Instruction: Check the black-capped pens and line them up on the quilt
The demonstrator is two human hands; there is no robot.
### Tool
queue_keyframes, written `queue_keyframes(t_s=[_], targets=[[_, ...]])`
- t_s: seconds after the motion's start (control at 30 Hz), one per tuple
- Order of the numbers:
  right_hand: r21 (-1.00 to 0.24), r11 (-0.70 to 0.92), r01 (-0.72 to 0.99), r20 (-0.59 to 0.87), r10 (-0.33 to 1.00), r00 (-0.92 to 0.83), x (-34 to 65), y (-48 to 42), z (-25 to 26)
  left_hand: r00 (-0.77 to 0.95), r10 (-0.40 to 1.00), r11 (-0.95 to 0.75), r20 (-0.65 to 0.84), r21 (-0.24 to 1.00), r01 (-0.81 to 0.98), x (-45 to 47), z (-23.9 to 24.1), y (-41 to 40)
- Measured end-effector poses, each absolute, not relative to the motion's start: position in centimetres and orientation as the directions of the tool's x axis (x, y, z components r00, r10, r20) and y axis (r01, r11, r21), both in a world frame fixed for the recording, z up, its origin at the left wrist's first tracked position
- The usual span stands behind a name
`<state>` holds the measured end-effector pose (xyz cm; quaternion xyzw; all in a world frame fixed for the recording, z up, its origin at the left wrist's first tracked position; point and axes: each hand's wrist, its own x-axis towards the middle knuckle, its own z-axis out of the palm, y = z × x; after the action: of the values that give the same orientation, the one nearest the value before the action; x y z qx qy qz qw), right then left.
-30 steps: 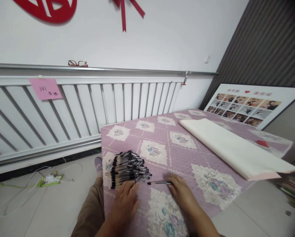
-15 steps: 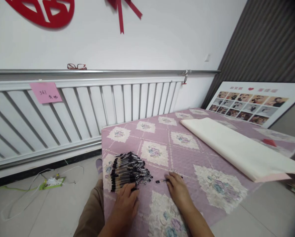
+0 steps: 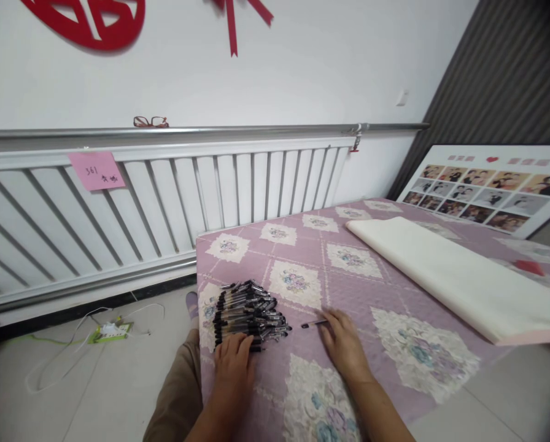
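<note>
A heap of black-capped pens (image 3: 242,310), with clear and tan barrels, lies side by side at the left edge of the table. My left hand (image 3: 232,362) rests on the near end of this heap, its fingers stretched over the lowest pens and the thumb tucked low. To the right of the heap, my right hand (image 3: 344,344) has its fingers closed over a single pen (image 3: 312,324) on the cloth. That pen's black end points left toward the heap; its other end is hidden under the fingers.
A purple flowered cloth (image 3: 298,245) covers the table. A folded cream sheet (image 3: 454,276) lies at right, before a photo board (image 3: 487,190). Behind stands a white radiator (image 3: 251,190) with a pink note (image 3: 97,170) and glasses (image 3: 150,121). A power strip (image 3: 112,332) with cables is on the floor.
The whole view has shifted slightly, moving things to the right. My left hand's fingers lie a bit flatter on the heap; my right hand keeps the single pen.
</note>
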<state>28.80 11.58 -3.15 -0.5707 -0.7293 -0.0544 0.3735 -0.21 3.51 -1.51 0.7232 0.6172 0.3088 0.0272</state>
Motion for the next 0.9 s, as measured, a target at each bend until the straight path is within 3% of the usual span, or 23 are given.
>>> queue_keyframes(t_s=[0.33, 0.5, 0.9], targets=[[-0.429, 0.431, 0.794, 0.509, 0.841, -0.182, 20.3, 6.4, -1.3, 0.083, 0.944, -0.201, 0.319, 0.356, 0.913, 0.1, -0.7, 3.4], [-0.409, 0.321, 0.854, 0.405, 0.903, -0.145, 17.2, 5.8, -1.1, 0.078, 0.951, -0.184, 0.299, 0.343, 0.921, 0.1, -0.4, 3.2], [-0.296, 0.111, 0.949, 0.329, 0.944, -0.008, 15.2, 6.7, -0.8, 0.115, 0.952, -0.217, 0.283, 0.359, 0.908, -0.2, -0.4, 3.1]])
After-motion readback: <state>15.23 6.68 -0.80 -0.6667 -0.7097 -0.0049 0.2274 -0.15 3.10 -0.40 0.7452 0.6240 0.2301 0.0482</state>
